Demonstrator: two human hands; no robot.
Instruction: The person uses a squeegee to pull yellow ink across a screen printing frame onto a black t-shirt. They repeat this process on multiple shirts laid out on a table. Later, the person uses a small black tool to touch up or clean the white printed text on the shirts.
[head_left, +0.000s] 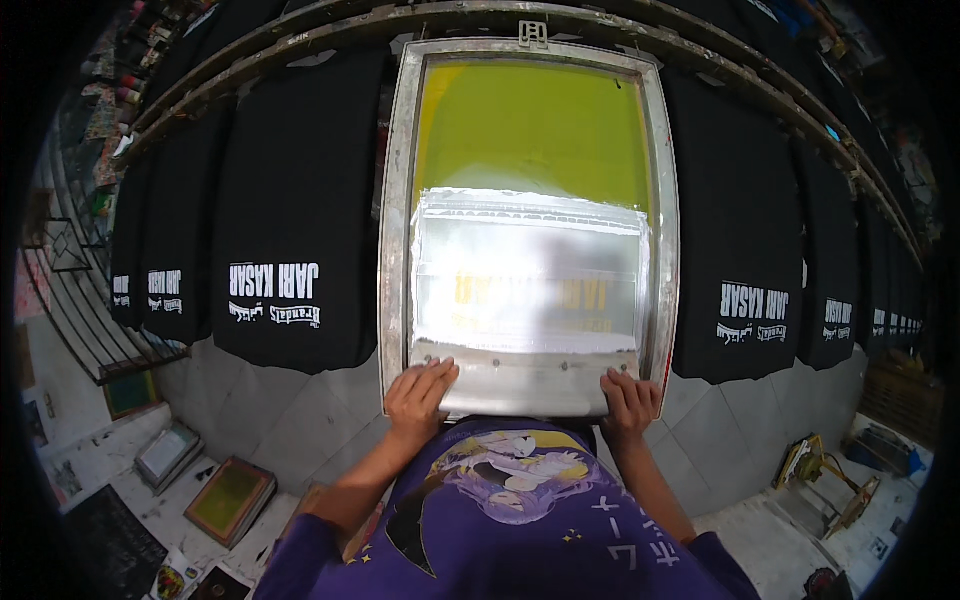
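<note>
A metal-framed printing screen (532, 120) with a yellow-green upper field lies in front of me, its lower area smeared with white ink (530, 250). A wide metal squeegee (530, 382) with several bolts spans the screen's near end. My left hand (420, 398) has its fingers curled over the squeegee's left end. My right hand (628, 400) grips its right end in the same way. Both wrists come from below, beside my purple printed shirt.
Black shirts with white prints (290, 190) (740, 200) lie on boards either side of the screen, under a long rail (300, 25). Tiled floor (740, 420) shows below. Smaller framed screens (230, 500) rest at the lower left, and more frames (825, 485) at the lower right.
</note>
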